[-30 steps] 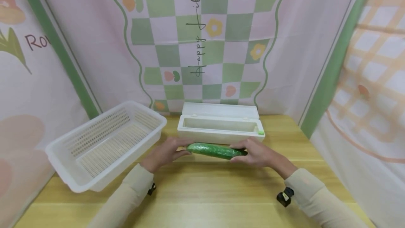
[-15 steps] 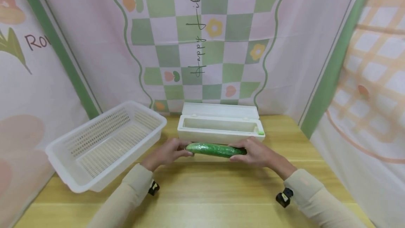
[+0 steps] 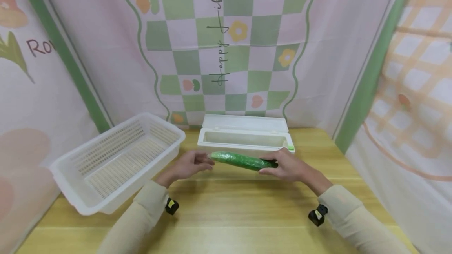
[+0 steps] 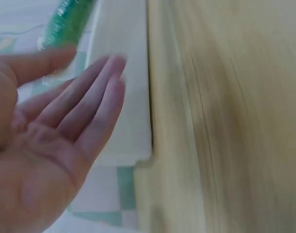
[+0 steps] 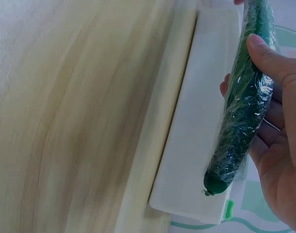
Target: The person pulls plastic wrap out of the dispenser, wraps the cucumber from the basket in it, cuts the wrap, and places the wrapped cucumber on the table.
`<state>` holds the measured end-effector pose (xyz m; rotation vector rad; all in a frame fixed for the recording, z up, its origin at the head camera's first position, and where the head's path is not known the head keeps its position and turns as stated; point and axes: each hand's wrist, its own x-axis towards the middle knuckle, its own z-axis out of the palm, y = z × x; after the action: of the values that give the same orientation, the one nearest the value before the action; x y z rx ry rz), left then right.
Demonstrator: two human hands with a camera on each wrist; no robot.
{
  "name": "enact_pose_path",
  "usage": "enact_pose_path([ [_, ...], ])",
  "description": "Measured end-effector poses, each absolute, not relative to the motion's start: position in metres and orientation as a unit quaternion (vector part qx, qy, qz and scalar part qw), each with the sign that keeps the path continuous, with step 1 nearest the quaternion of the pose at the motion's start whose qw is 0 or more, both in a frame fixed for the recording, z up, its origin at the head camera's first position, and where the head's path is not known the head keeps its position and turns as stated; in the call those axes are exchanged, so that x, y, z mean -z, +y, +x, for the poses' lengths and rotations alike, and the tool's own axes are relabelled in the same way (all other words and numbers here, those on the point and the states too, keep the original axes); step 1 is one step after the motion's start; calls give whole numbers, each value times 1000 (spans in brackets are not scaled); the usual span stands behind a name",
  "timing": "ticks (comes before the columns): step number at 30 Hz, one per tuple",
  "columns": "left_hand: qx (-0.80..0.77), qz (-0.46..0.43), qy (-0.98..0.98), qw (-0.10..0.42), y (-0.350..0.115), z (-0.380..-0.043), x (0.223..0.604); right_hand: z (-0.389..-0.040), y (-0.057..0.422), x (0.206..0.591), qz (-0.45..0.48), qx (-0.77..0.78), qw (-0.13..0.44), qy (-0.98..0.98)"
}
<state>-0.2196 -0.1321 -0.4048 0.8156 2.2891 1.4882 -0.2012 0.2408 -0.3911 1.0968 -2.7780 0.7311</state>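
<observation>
A green cucumber (image 3: pixel 240 160) wrapped in clear plastic film is held up off the table, its right end lower than its left. My right hand (image 3: pixel 289 166) grips it near the right end, thumb on one side and fingers behind, as the right wrist view also shows with the cucumber (image 5: pixel 247 102) close up. At the other end, my left hand (image 3: pixel 188 164) has its fingers loosely extended beside the tip. The left wrist view shows the palm (image 4: pixel 41 160) with nothing in it; whether a finger touches the tip, I cannot tell.
Right behind the cucumber stands a long white box (image 5: pixel 196 107), its lid (image 3: pixel 245 123) raised, with a green piece (image 3: pixel 291 147) at its right end. A white perforated basket (image 3: pixel 121 207) sits at the left of the wooden table (image 3: pixel 240 214). Printed cloth hangs behind.
The cucumber has risen slightly, and its left end has tilted up. My left hand has loosened from that end and drawn back a little. The right hand keeps its grip.
</observation>
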Motion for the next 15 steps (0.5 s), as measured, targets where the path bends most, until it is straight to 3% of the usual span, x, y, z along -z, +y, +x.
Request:
enact_pose_path([
  [9,-252,438,848,-158,-133,-226,405,-200,241,390,361,-230,8,-904],
  [11,-218,466,836,-189,-132,-225,404,-200,240,390,360,-225,6,-906],
  [15,-177,488,832,-197,-132,-222,400,-200,240,390,360,-213,1,-908],
])
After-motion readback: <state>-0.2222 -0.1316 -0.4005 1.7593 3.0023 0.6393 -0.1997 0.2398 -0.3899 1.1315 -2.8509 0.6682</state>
